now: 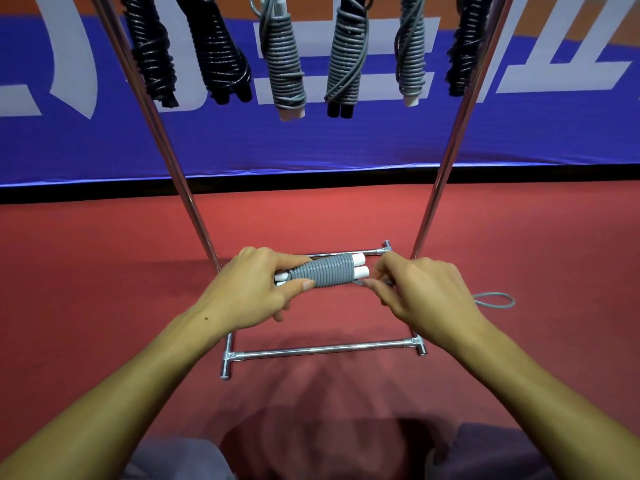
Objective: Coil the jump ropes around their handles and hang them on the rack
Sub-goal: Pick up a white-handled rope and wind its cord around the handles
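A shiny metal rack (446,161) stands on the red floor (104,271), with six wound-up ropes (282,64) hanging up high (some black, some grey). The left hand (256,289) grips a grey jump rope (322,273) wound around white handles (360,266). The right hand (415,289) pinches its loose end (493,300).

A red floor (104,271) runs back to a black strip (311,180) at the foot of a blue banner (311,140) with large pale lettering and an orange band (45,3) along the top.
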{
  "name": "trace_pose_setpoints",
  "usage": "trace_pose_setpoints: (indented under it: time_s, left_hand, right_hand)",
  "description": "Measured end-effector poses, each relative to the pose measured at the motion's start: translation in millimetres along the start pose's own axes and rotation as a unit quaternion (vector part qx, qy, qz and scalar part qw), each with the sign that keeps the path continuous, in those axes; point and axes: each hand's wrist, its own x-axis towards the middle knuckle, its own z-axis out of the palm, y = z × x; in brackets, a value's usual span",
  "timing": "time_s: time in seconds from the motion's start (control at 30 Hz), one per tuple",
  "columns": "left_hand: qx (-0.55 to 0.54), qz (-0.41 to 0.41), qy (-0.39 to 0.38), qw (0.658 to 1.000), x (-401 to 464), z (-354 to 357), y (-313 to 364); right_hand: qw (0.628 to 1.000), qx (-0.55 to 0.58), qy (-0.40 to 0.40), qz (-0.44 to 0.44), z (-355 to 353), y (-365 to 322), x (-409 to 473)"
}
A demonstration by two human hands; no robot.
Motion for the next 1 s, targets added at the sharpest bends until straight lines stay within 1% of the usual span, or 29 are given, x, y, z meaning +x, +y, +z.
trace_pose_setpoints:
  time_s: [0.07,0.13,0.2,0.27,0.37,0.4,0.47,0.6,0.73,0.8,0.87,0.93,1.0]
  left_hand:
    - [0.006,-0.006,-0.017,1.0,-1,-1,1]
    - [0.001,-0.012,-0.033,0.999,-2,0,2]
    - [-0.007,-0.017,-0.048,0.999,-1,1,3]
    - [-0.002,-0.018,-0.06,0.998,-1,2,4]
    - [0.004,-0.027,-0.085,0.996,1,2,2]
    - [0.001,-0.029,-0.099,0.995,1,1,1]
    - [-0.004,-0.033,-0.13,0.991,1,0,-1]
    - [-0.027,-0.044,-0.197,0.979,-1,-4,-2]
    - [-0.055,-0.038,-0.257,0.964,-4,-12,0]
    - [-0.074,-0.039,-0.289,0.954,-6,-15,0]
    - [-0.099,-0.04,-0.321,0.941,-8,-20,1]
    - [-0.111,-0.042,-0.347,0.93,-10,-24,-1]
    - [-0.115,-0.046,-0.36,0.925,-11,-28,0]
  right_hand:
    - [0.999,-0.01,-0.016,-0.034,-1,-2,0]
    - [0.997,-0.023,-0.067,-0.033,-3,-3,1]
    - [0.994,-0.03,-0.095,-0.034,-5,0,3]
    - [0.994,-0.041,-0.086,-0.061,-4,2,3]
    - [0.986,-0.094,-0.016,-0.135,4,10,2]
    - [0.983,-0.104,-0.006,-0.152,6,12,2]
    - [0.981,-0.095,-0.015,-0.169,6,14,3]
    - [0.982,-0.05,-0.066,-0.167,2,12,4]
    - [0.981,-0.04,-0.13,-0.136,-9,6,6]
    - [0.979,0.012,-0.172,-0.108,-14,5,7]
    - [0.962,0.121,-0.23,-0.08,-19,4,7]
    - [0.921,0.255,-0.292,-0.033,-23,2,7]
    - [0.884,0.328,-0.334,0.002,-27,1,5]
